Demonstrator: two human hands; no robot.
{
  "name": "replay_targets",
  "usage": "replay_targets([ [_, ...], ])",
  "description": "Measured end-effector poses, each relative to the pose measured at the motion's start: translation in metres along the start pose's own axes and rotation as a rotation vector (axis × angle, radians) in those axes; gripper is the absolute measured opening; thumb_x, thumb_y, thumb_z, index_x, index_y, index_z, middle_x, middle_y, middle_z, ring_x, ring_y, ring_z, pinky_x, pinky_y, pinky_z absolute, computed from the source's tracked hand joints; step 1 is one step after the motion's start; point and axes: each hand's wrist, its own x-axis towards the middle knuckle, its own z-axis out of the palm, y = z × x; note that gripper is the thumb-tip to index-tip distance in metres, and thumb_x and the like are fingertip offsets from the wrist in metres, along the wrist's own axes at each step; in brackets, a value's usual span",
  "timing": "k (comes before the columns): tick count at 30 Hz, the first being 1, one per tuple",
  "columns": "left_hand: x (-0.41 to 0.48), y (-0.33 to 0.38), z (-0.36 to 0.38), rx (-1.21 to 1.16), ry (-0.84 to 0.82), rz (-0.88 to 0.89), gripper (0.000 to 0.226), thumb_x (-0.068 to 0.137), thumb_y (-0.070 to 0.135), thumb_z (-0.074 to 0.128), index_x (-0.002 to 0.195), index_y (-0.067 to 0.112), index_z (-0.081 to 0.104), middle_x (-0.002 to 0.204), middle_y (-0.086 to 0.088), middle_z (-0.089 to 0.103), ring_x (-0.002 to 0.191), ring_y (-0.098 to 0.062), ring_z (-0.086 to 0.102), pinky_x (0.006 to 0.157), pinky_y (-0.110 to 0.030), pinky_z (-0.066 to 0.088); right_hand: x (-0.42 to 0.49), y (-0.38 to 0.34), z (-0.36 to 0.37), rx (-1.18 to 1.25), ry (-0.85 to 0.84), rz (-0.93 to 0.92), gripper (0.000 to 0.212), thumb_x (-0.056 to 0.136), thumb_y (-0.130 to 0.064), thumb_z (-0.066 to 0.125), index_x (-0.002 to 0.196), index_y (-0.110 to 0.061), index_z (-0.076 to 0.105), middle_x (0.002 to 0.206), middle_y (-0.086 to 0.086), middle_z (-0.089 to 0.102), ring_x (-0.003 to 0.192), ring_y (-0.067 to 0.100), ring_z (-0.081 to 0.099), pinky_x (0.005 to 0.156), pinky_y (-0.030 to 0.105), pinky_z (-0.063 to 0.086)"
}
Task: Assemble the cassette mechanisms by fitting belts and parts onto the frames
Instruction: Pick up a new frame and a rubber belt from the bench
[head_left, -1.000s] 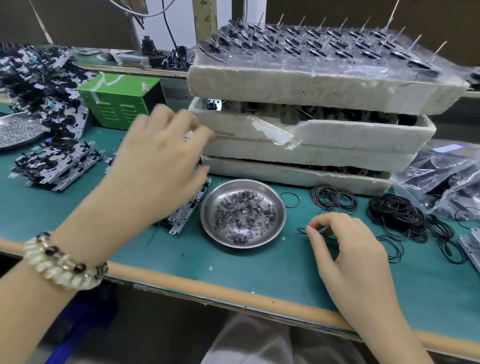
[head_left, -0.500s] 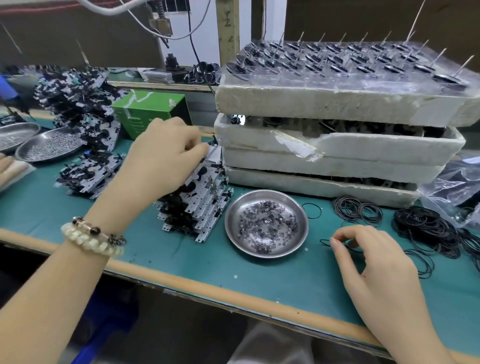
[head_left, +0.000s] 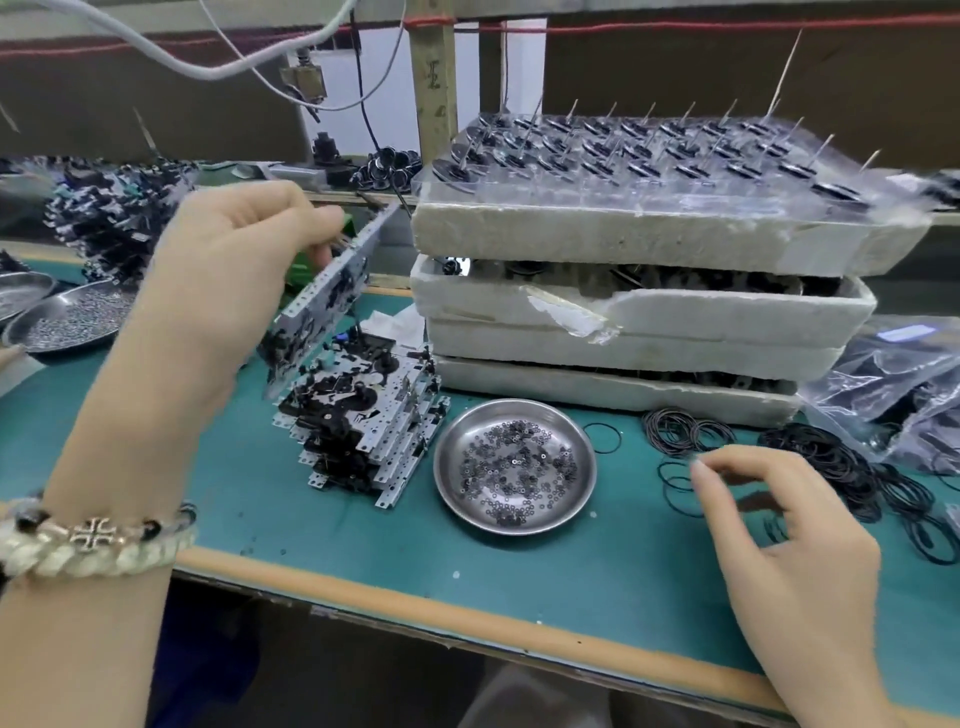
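Hands sit either side of the steel dish (head_left: 440, 483). Left of it, the left hand (head_left: 228, 291) grips one frame (head_left: 332, 296) by its upper edge, raised above the stack of frames (head_left: 363, 436) beside the dish. The frame is tilted, its long axis running from low near the stack up and away from the person. Right of the dish, the right hand (head_left: 779, 519) hovers over loose belts (head_left: 680, 431), thumb and forefinger curled close (whether a belt is pinched there I cannot tell; too blurred). Belts and frame lie well apart, dish between — the right hand is plainly nearer the belts.
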Motion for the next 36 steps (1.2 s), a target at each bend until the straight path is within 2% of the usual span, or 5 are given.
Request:
replay_targets([
  [4,-0.045,0.023,0.044,-0.026,-0.282,-0.007,0.039,0.081,0.048,0.06,0.063,0.014,0.06,0.073,-0.019,0.061,0.071,-0.035,0.06,0.087,-0.043,0.05,0.009,0.018,-0.023,0.049,0.051,0.114,0.011,0.088,-0.019,0.066,0.086,-0.03,0.065,0.094,-0.013,0.065,0.084,0.006,0.061,0.077,0.011,0.043],
  [9,-0.101,0.04,0.129,-0.33,-0.555,-0.145,0.035,0.079,0.044,0.059,0.052,0.024,0.054,0.069,-0.001,0.049,0.059,-0.012,0.044,0.064,-0.03,0.033,0.011,0.045,-0.048,0.001,-0.103,0.167,0.02,0.086,-0.004,0.069,0.084,-0.023,0.065,0.096,-0.008,0.064,0.091,0.003,0.06,0.077,0.004,0.045],
  [21,-0.136,0.027,0.21,-0.778,-0.446,-0.681,0.028,0.099,0.02,0.051,0.075,0.007,0.053,0.086,-0.01,0.051,0.083,-0.024,0.046,0.076,-0.036,0.035,0.012,0.054,-0.068,0.035,0.181,0.26,0.012,0.09,-0.026,0.064,0.086,-0.038,0.063,0.09,-0.018,0.066,0.088,0.008,0.063,0.076,0.008,0.044],
  [31,-0.154,0.024,0.184,0.413,-0.44,0.173,0.02,0.102,0.033,0.022,0.102,0.03,0.041,0.101,0.013,0.04,0.089,-0.007,0.045,0.076,-0.021,0.033,0.011,0.055,-0.07,0.061,0.136,0.243,0.014,0.083,-0.022,0.072,0.08,-0.035,0.068,0.091,-0.015,0.067,0.087,0.005,0.063,0.073,0.006,0.045],
  [36,-0.143,0.04,0.177,0.626,-0.461,0.177,0.017,0.083,0.03,0.075,0.085,0.02,0.062,0.083,0.006,0.057,0.066,-0.016,0.059,0.047,-0.028,0.042,0.012,0.051,-0.068,0.023,0.108,0.152,0.008,0.075,-0.022,0.074,0.076,-0.03,0.072,0.086,-0.011,0.066,0.087,0.004,0.06,0.078,0.005,0.041],
])
